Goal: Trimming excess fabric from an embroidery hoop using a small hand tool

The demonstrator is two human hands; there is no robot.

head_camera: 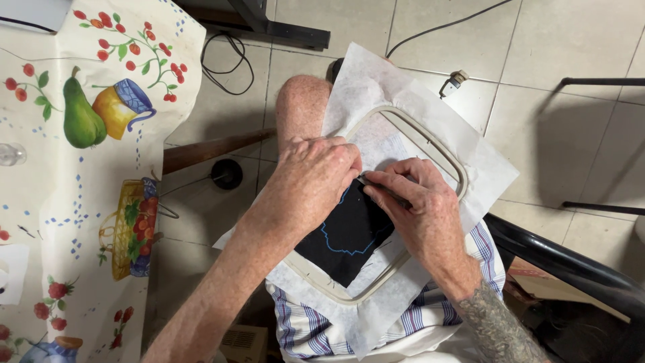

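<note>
While the left hand presses curled fingers on the black cloth in the hoop on the lap, right hand pinches a thin tool; fruit-print counter lies left

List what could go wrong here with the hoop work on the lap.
The thin tool in the right hand works close to the left hand fingers, so a slip might nick them or the black fabric. The hoop rests only on the lap, so it may tip.
</note>
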